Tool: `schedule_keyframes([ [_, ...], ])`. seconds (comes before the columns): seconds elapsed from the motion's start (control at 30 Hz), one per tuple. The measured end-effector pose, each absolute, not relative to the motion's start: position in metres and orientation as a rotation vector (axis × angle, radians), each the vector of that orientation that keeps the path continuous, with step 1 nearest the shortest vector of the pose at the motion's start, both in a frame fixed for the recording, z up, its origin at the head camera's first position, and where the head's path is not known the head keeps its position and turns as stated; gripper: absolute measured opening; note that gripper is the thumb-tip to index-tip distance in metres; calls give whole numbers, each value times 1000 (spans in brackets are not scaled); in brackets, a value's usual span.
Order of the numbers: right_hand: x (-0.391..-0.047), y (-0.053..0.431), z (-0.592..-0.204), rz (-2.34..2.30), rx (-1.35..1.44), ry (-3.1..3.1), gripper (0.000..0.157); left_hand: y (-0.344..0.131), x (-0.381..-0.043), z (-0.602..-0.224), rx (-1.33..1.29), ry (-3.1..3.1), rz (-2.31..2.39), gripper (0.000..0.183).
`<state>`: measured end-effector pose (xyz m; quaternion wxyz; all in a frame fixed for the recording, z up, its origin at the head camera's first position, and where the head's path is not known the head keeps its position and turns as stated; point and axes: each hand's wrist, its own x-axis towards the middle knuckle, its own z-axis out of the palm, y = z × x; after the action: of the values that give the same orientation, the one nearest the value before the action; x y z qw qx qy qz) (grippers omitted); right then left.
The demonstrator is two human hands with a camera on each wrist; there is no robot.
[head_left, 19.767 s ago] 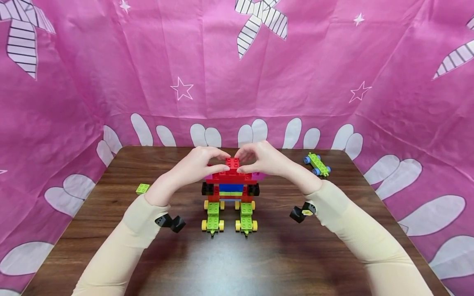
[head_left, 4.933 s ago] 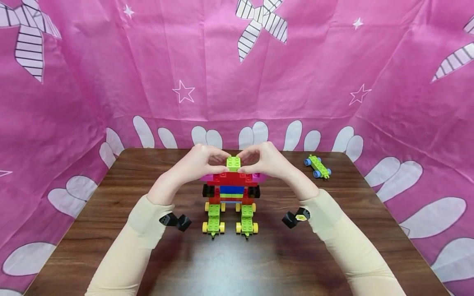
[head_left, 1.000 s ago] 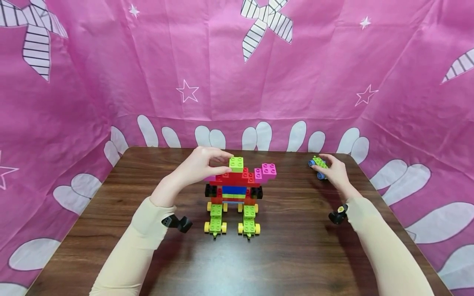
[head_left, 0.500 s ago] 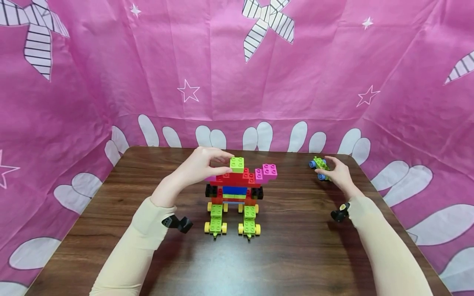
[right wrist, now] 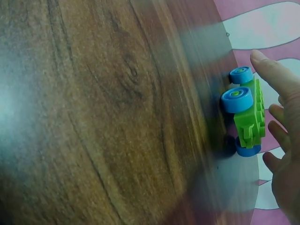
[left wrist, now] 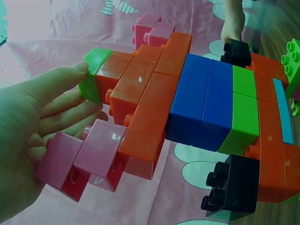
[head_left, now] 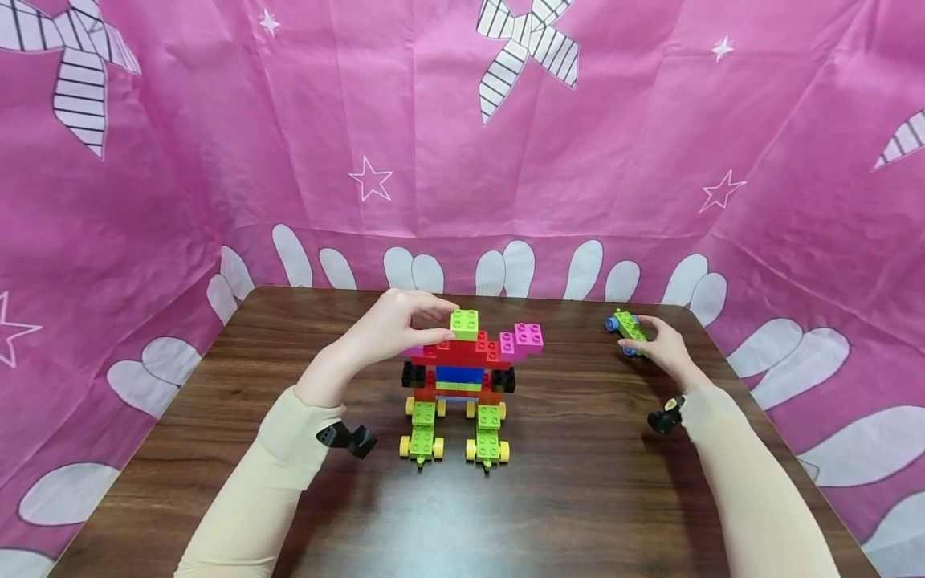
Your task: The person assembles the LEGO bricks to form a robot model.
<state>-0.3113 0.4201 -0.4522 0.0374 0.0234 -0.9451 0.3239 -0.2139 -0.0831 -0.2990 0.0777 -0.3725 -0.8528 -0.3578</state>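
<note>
A toy-brick figure (head_left: pixel 460 373) stands mid-table on two green wheeled bases with yellow wheels (head_left: pixel 422 433). My left hand (head_left: pixel 386 327) is at its top, thumb and fingers pinching the light green brick (head_left: pixel 464 324) that caps the red ones. In the left wrist view the thumb lies on this green brick (left wrist: pixel 97 63), with the fingers behind it. At the back right, my right hand (head_left: pixel 665 347) hovers beside a green wheeled base with blue wheels (head_left: pixel 629 325). In the right wrist view the thumb and fingers are spread apart, a gap between them and that wheeled base (right wrist: pixel 251 117).
Pink bricks (head_left: pixel 526 337) jut out as the figure's arm on the right, and a black brick (head_left: pixel 503 379) sticks out lower down. The brown wooden table (head_left: pixel 578 466) ends at a pink patterned curtain (head_left: pixel 448 185) behind and at the sides.
The green brick from the table's left now tops the figure. My right hand has left the figure for the blue-wheeled base and drawn slightly back from it. The left hand stays at the top.
</note>
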Motion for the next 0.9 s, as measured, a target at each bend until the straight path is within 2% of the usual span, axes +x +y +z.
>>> schedule_keyframes([
  [0.37, -312, 422, -452, 960, 46, -3040, 92, -83, -215, -300, -1112, -2557, -1056, 38],
  [0.9, -317, 419, -457, 940, 60, -3023, 84, -83, -215, -300, -1110, -2568, -1056, 38],
])
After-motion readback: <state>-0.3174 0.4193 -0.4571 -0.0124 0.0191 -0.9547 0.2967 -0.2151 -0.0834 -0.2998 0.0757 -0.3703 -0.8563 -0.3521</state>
